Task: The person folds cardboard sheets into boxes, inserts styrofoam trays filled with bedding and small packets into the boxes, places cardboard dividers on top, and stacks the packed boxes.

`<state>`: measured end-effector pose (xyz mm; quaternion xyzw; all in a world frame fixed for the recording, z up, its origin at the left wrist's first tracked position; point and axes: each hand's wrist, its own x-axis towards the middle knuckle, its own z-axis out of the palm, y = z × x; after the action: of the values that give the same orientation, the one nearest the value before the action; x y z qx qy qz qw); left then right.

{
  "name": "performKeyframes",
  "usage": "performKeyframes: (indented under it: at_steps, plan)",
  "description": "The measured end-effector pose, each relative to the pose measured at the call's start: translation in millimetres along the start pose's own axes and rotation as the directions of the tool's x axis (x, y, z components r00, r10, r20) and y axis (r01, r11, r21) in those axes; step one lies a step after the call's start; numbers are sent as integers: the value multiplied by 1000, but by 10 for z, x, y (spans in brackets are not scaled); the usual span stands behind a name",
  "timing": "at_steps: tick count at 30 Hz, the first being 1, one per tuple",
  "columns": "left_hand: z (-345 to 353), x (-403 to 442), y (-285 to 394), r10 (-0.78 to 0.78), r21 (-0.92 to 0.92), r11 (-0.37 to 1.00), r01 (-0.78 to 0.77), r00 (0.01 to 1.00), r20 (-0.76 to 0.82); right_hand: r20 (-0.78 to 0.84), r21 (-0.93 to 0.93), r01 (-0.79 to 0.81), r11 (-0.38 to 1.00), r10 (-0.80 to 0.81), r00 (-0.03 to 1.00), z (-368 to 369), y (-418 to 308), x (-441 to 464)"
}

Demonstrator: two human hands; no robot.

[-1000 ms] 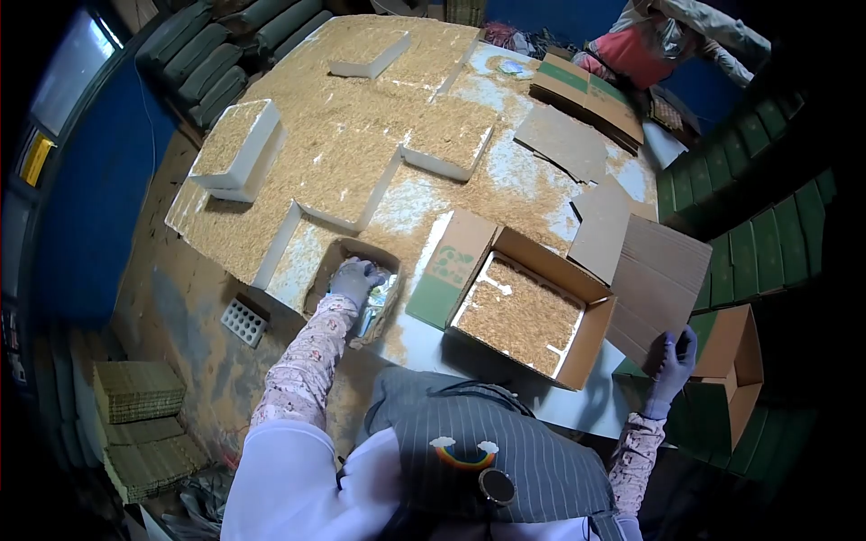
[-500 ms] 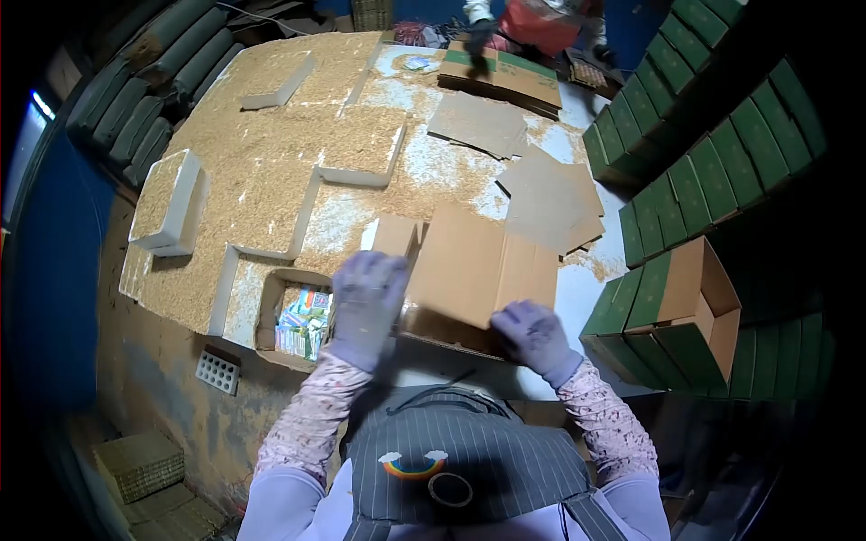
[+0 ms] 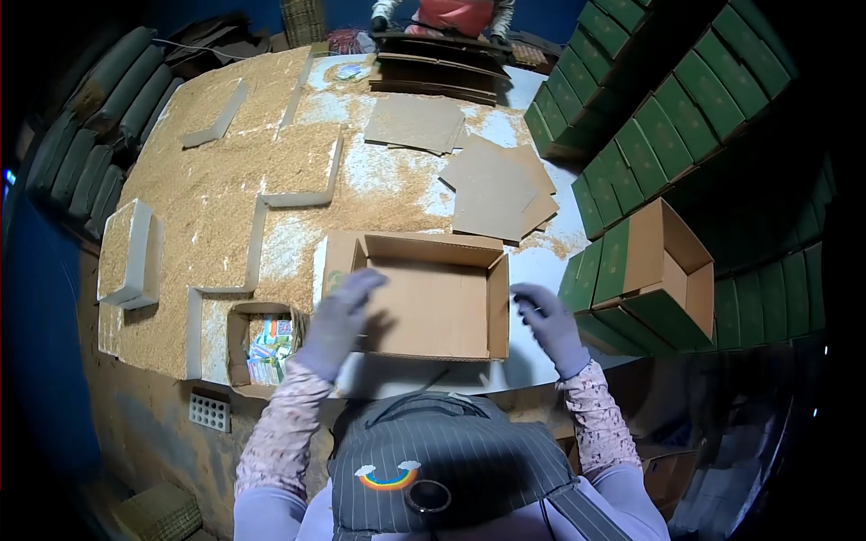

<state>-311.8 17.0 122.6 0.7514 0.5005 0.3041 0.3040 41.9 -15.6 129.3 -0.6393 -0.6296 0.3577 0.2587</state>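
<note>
An open cardboard box (image 3: 431,311) stands on the white table in front of me, its inside bare brown board. My left hand (image 3: 336,326), in a pale purple glove, is at the box's left wall with fingers stretched over the edge; whether they touch it I cannot tell. Just off the right wall is my gloved right hand (image 3: 548,330), fingers apart and holding nothing. A brown board with a green print (image 3: 339,252) shows behind the box's left side. To the left, a small carton (image 3: 236,343) holds colourful printed packets (image 3: 268,347).
Yellowish shavings in white-walled trays (image 3: 225,180) cover the table's left side. Loose grey cardboard sheets (image 3: 492,194) lie behind the box. Green boxes (image 3: 631,162) are stacked at the right, one open box (image 3: 672,270) among them. Across the table, a person holds folded cardboard (image 3: 442,68).
The box, tilted with its flaps up before, now rests flat with its opening upward. My right hand has come off it. Across the table, the other person has lifted some cardboard.
</note>
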Motion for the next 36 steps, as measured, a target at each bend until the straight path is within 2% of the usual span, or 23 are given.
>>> performKeyframes:
  at_steps: [2,3,4,5,6,7,8,10,11,12,13,14,18,19,20,22,24,26,28,29,32,34,36]
  plan:
    - [-104,-55,-515,-328,-591,786,182,933,-149,-64,501,-128,856,184,981,115,814,115]
    - [-40,-85,-738,-464,-681,628,378,884,62,282,753,-444,485,371,885,193,941,76]
    - [55,-152,-983,-552,-707,435,558,785,281,327,521,-263,812,95,940,308,1198,62]
    - [311,-280,-1551,-350,-411,777,477,870,348,345,294,86,952,-190,919,423,1452,46]
    - [408,-237,-1548,-374,-280,803,526,811,450,334,-79,464,882,-416,846,580,1280,57]
    - [501,-190,-1536,-393,-141,827,543,740,545,281,327,-103,940,8,960,805,924,100]
    - [693,-230,-1322,-513,-84,822,563,796,321,408,638,-569,519,399,821,958,661,170]
    - [625,-31,-791,-709,208,693,691,599,373,369,602,-467,648,293,882,1144,841,304]
    - [677,-97,-947,-706,220,697,683,599,378,267,441,-411,798,321,909,1115,771,299]
    - [797,-214,-1209,-610,76,784,616,742,277,164,243,-350,905,318,934,1050,662,299]
    - [852,-263,-1363,-500,-58,857,512,853,150,151,447,-274,852,230,961,915,281,171]
    - [753,-271,-1265,-457,-233,834,500,862,219,144,449,-272,851,232,962,993,346,174]
    - [654,-142,-989,-439,-17,885,466,845,306,13,667,-242,704,314,949,1155,546,-205]
    - [613,-1,-727,-396,59,915,399,860,324,-6,812,-207,546,362,932,1073,563,-425]
    - [617,154,-453,-422,-5,873,487,762,492,-21,918,-146,369,413,910,1003,634,-706]
    - [1029,412,-295,-200,-227,913,339,856,476,-17,991,-52,122,508,861,868,1109,-1459]
    - [1442,811,54,-92,-356,881,311,852,516,-339,877,-39,479,674,656,849,1952,-2569]
    - [1843,1186,506,125,-473,870,136,869,480,-392,914,298,276,791,471,440,1743,-3263]
    - [2081,1512,1300,90,-579,763,288,839,536,-466,817,559,142,733,496,35,2131,-3966]
    - [2407,1688,1355,222,-527,848,53,868,445,-520,762,627,164,731,441,-236,2182,-4132]
    - [2800,1952,2356,-198,-544,623,562,786,585,-665,635,725,268,667,336,-1262,2331,-4228]
    - [3538,2053,2160,-64,-583,662,470,811,582,-722,598,744,300,605,336,-1972,2387,-4022]
    - [3282,2028,2310,190,-769,493,406,813,550,-745,610,724,323,545,385,-2625,2379,-3683]
